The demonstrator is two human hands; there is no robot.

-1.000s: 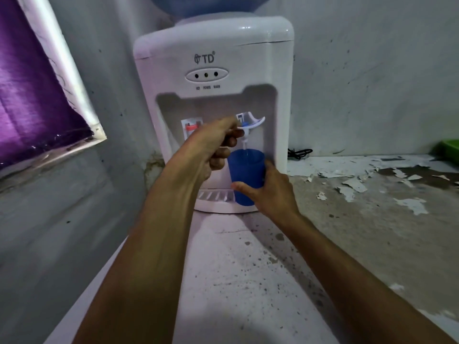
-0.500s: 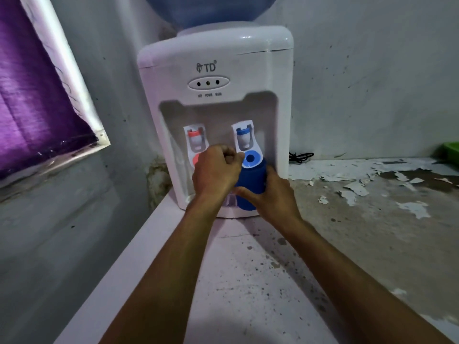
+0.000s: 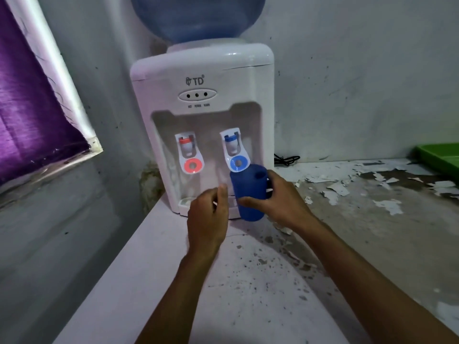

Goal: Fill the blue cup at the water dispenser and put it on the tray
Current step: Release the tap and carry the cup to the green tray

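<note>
The blue cup [image 3: 249, 192] is upright in my right hand [image 3: 279, 198], held just in front of the white water dispenser [image 3: 202, 115] and a little right of its blue tap [image 3: 234, 155]. My left hand [image 3: 210, 219] hovers beside the cup on its left, fingers loosely curled, holding nothing. The red tap [image 3: 190, 157] sits left of the blue one. A corner of the green tray [image 3: 442, 155] shows at the far right edge of the counter.
The dispenser stands in the counter's back left corner with a blue water bottle [image 3: 198, 18] on top. A black cable [image 3: 285, 160] lies behind it. Peeling paint flakes cover the counter [image 3: 372, 194] toward the tray. A purple curtain [image 3: 27, 108] hangs at left.
My left hand has come off the blue tap lever and dropped down beside the cup. The cup has moved out from under the tap, slightly right and toward me.
</note>
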